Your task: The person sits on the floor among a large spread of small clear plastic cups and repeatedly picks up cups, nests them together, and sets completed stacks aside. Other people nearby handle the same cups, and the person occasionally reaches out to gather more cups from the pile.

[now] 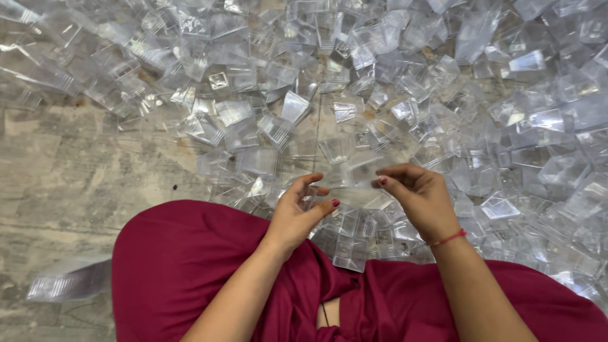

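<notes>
My left hand [297, 212] and my right hand [418, 196] are held close together above my lap, over dark red cloth [183, 259]. Between them they grip a clear plastic cup [358, 190], square and tapered; the left fingers curl around its left side, the right fingers pinch its right edge. A red thread is tied around my right wrist. More clear cups [351, 244] lie just below the hands on my lap.
A wide heap of clear plastic cups [392, 82] covers the floor ahead and to the right. A worn concrete floor [69, 171] shows at the left. A nested stack of cups [69, 282] lies on its side by my left knee.
</notes>
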`<state>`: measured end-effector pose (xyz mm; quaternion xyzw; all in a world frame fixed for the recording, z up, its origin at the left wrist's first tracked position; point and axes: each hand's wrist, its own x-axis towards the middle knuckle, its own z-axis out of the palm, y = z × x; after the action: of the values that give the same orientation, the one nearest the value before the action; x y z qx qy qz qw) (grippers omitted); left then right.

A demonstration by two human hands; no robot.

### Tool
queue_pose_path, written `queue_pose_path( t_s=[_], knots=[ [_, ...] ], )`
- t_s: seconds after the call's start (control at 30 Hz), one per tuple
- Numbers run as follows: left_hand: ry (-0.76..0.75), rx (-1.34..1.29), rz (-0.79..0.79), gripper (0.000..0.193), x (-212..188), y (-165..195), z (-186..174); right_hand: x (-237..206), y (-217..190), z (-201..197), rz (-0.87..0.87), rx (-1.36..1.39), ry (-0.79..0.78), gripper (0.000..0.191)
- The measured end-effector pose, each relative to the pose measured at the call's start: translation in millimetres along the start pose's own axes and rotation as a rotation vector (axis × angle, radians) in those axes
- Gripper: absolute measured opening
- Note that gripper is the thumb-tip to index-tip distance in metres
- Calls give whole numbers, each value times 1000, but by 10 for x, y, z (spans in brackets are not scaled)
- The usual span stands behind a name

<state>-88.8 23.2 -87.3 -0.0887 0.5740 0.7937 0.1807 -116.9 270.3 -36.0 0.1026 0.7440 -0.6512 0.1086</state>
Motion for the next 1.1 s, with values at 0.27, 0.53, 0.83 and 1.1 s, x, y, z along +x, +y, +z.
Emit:
queue_pose_path(
  t_s=[0.27, 0.53, 0.83, 1.1],
  knots=[
    [2, 182, 202, 67, -79, 82, 7, -261, -124, 358, -252, -291, -288, 15],
    [14, 73, 264, 67, -59, 106, -18, -197, -159, 286, -172, -28, -57, 14],
    [123, 457, 151, 68, -65, 172, 20, -44, 3, 94, -134, 104, 170, 11],
    [377, 671, 444, 64, -150, 319, 83, -18, 99, -4, -180, 86, 267, 12]
  ],
)
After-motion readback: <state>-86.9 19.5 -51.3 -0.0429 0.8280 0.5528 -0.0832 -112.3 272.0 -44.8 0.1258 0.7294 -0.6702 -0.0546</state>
